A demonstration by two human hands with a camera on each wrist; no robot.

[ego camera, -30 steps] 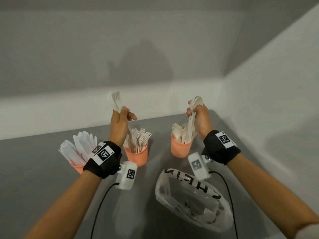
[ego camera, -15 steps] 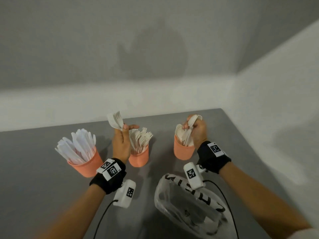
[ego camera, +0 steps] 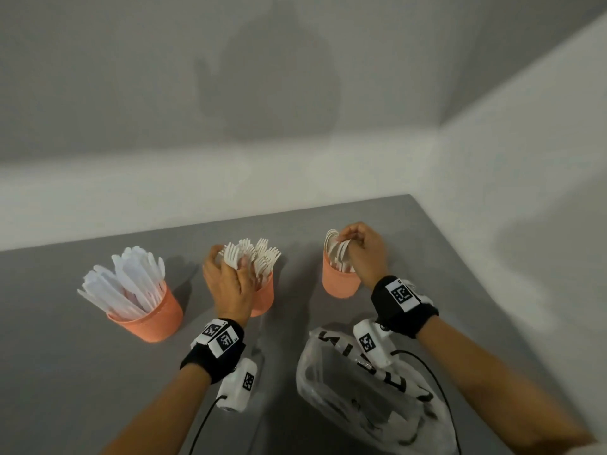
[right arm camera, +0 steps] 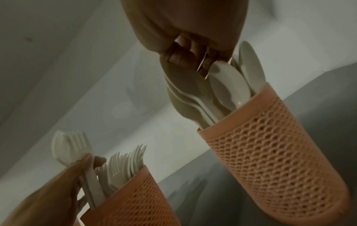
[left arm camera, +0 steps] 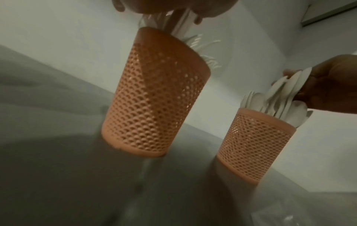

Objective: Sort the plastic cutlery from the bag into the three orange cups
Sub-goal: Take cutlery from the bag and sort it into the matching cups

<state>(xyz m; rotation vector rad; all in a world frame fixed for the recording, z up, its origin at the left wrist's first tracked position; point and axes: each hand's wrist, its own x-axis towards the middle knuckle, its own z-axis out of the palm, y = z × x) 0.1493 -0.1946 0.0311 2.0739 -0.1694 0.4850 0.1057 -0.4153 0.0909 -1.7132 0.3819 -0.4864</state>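
Note:
Three orange mesh cups stand in a row on the grey table. The left cup [ego camera: 154, 320] holds white knives [ego camera: 124, 280]. My left hand [ego camera: 226, 277] grips a few white forks [ego camera: 231, 256], their handles down inside the middle cup [ego camera: 264, 297] among other forks [ego camera: 262, 254]. My right hand [ego camera: 364, 251] pinches a bunch of white spoons [right arm camera: 185, 97] whose handles reach into the right cup [ego camera: 338, 285]. In the right wrist view the spoon cup [right arm camera: 274, 146] is close, the fork cup [right arm camera: 135, 198] lower left. The left wrist view shows both cups [left arm camera: 156, 94] [left arm camera: 255, 143].
A crumpled clear plastic bag [ego camera: 364, 399] with black lettering lies on the table just in front of my right wrist. Cables run from both wrist cameras. White walls close the table off at the back and on the right.
Both hands have come down from above the cups: the forks sank into the middle cup and the spoons into the right cup. The head view has tilted up.

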